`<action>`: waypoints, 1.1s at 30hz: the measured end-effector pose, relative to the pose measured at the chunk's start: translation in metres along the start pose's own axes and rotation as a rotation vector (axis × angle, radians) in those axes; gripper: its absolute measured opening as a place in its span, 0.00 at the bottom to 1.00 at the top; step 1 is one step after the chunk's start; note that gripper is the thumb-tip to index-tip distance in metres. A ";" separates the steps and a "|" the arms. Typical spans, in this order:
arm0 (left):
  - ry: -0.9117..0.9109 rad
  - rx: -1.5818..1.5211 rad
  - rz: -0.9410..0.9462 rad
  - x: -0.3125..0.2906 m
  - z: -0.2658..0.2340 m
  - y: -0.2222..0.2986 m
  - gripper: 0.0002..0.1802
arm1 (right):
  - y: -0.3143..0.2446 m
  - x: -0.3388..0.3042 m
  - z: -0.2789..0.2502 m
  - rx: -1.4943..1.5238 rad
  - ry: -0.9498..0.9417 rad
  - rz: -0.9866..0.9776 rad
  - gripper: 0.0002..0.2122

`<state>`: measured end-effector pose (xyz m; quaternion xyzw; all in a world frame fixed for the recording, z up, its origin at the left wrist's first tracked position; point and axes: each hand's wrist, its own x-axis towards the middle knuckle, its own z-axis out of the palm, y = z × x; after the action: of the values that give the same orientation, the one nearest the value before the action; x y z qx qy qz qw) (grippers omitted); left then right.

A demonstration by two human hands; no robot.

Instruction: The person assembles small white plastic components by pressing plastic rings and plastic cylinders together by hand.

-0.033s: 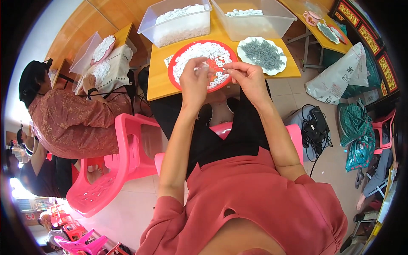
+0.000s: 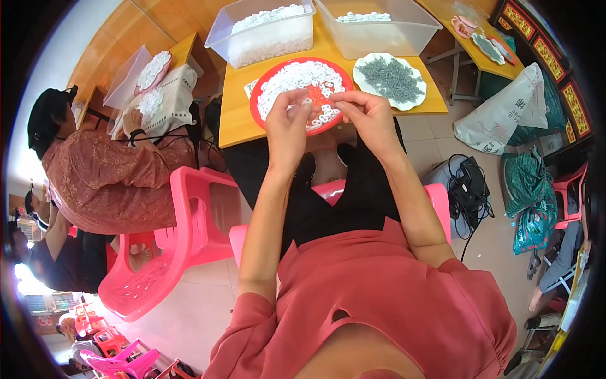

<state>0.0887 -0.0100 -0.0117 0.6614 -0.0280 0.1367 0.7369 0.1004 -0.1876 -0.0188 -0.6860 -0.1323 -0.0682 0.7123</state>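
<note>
Over the near edge of a round red tray (image 2: 348, 81), both my hands are raised close together. Thumb and fingers of my left hand (image 2: 288, 126) close around a small white plastic piece (image 2: 307, 102). My right hand (image 2: 370, 121) is pinched, its fingertips pointing at the left hand; whatever lies in that pinch is too small to make out. Many white oval pieces (image 2: 284, 82) with holes fill the tray's left and far side, and a few lie at its right. Beside it stands a white scalloped plate (image 2: 413, 101) heaped with thin grey pin-like pieces (image 2: 390, 80).
Two clear plastic bins (image 2: 271, 41) (image 2: 385, 41) with white pieces stand at the back of the yellow table (image 2: 237, 120). A pink chair (image 2: 183, 234) and a seated person (image 2: 113, 183) are to my left. Sacks (image 2: 505, 114) and black cables (image 2: 470, 186) lie on the right.
My hands have shifted very slightly, and the white piece in my left fingers shows more clearly. Nothing else has visibly moved.
</note>
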 end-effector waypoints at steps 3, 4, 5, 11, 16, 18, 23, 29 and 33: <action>0.004 -0.153 -0.167 -0.042 -0.015 0.022 0.09 | -0.015 -0.013 0.020 -0.061 -0.033 -0.112 0.08; 0.013 -0.157 -0.169 -0.050 -0.020 0.025 0.09 | -0.021 -0.017 0.026 -0.093 -0.040 -0.217 0.08; 0.019 -0.198 -0.155 -0.056 -0.025 0.026 0.10 | -0.029 -0.021 0.030 -0.167 -0.054 -0.302 0.07; 0.102 -0.129 0.004 -0.061 -0.033 0.042 0.10 | -0.040 -0.035 0.047 -0.301 -0.074 -0.496 0.07; 0.079 -0.289 -0.052 -0.068 -0.028 0.043 0.12 | -0.039 -0.038 0.050 -0.314 -0.095 -0.514 0.07; 0.078 -0.316 -0.035 -0.071 -0.030 0.039 0.13 | -0.042 -0.041 0.050 -0.295 -0.133 -0.503 0.06; 0.131 -0.316 -0.063 -0.075 -0.037 0.041 0.15 | -0.045 -0.044 0.048 -0.232 -0.175 -0.400 0.07; 0.107 -0.325 -0.058 -0.076 -0.034 0.038 0.16 | -0.051 -0.048 0.051 -0.097 -0.142 -0.309 0.08; 0.117 -0.326 -0.054 -0.077 -0.030 0.041 0.16 | -0.052 -0.049 0.050 -0.088 -0.129 -0.286 0.09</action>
<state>0.0008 0.0101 0.0068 0.5245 0.0109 0.1490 0.8382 0.0347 -0.1447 0.0181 -0.6936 -0.2709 -0.1304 0.6546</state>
